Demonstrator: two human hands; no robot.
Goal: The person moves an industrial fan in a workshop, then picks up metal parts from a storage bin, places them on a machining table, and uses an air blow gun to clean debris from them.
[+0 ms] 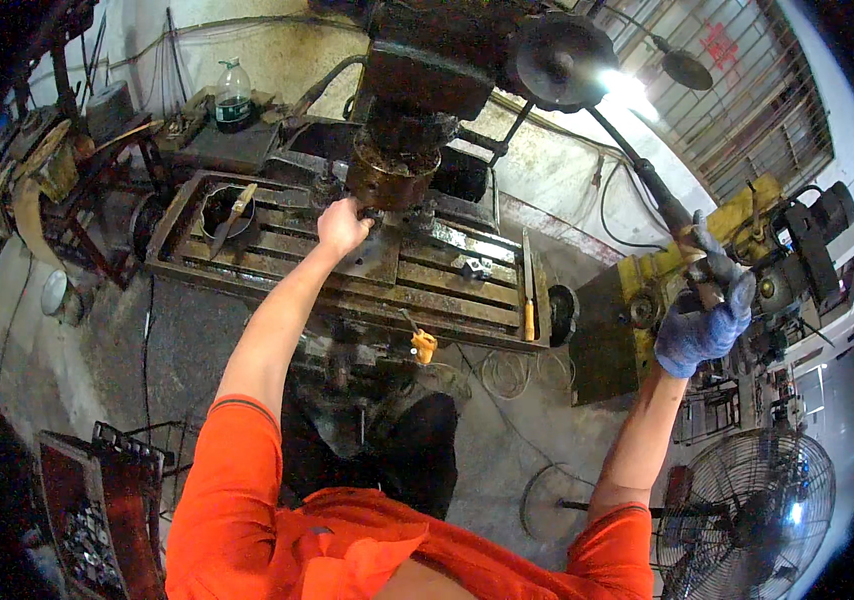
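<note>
Item: round, oil-stained metal spindle head [392,180] — hanging above the grimy, slotted metal table [417,299].

Item: your bare left hand [343,230], curling at the spindle head's lower edge. Your knuckles are hiding the fingertips, so I cannot tell whether they are clamping on something or merely touching.

Item: your right hand [704,325], wearing a blue-grey knit glove and closing firmly around the end of the long, dark metal lever [655,185].

Hazard, first: if that lever is governing the spindle head's height, a slip through the glove or an early pull could be pinching your left fingers.

Hazard, second: if the spindle head is turning, your bare skin could be catching on it.

Hazard, third: the long file with a yellow wooden handle [528,285] is lying along the table's right end — a jolt could be sending it over the edge.
</note>
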